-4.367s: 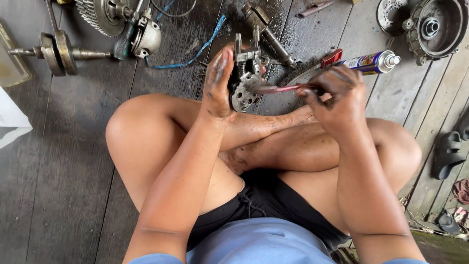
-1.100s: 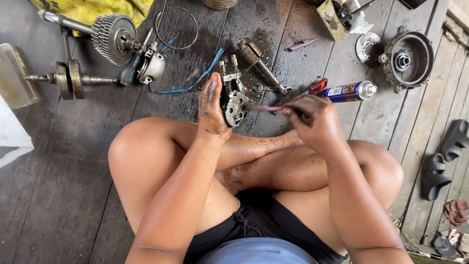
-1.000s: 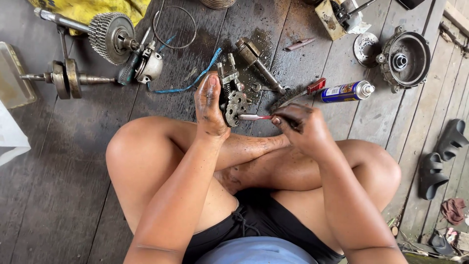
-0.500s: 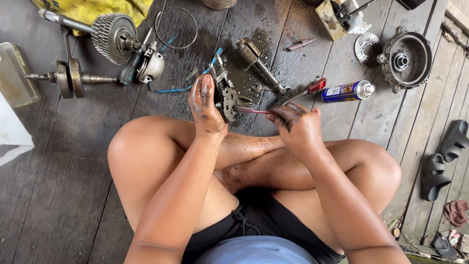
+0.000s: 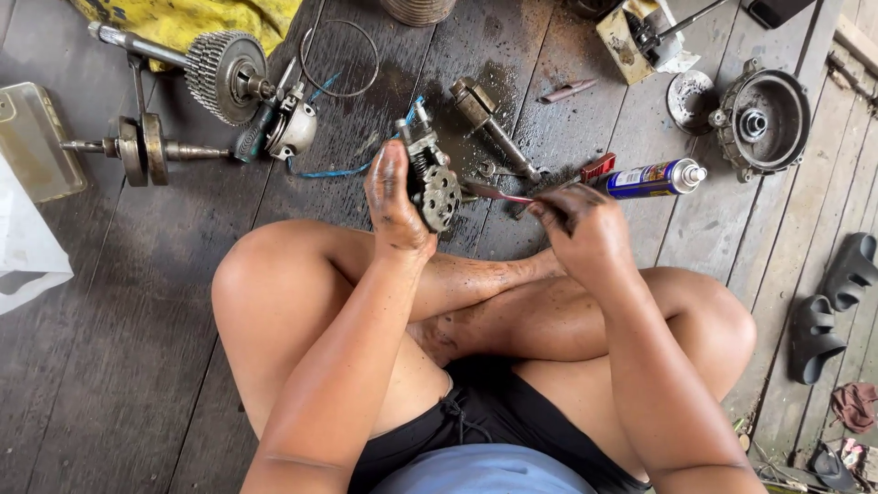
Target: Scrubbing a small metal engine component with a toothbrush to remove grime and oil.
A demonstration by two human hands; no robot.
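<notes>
Cleaning looks underway: left hand (image 5: 395, 197) wraps its fingers around a greasy gear part (image 5: 433, 178), held above the shin; right hand (image 5: 585, 229) pinches a thin brush (image 5: 498, 192), tip at the gears. Next likely needs steady, short strokes.

Beyond my hands, on the dark plank floor (image 5: 110, 366), I see a spray can (image 5: 651, 178) lying on its side, just past the right one. Further right sits a round metal housing (image 5: 764, 119). Well off to the left lie a toothed gear on a shaft (image 5: 219, 73), a crankshaft (image 5: 137, 149) and a yellow cloth (image 5: 201, 18). Dark sandals (image 5: 828, 306) rest at the far right.
</notes>
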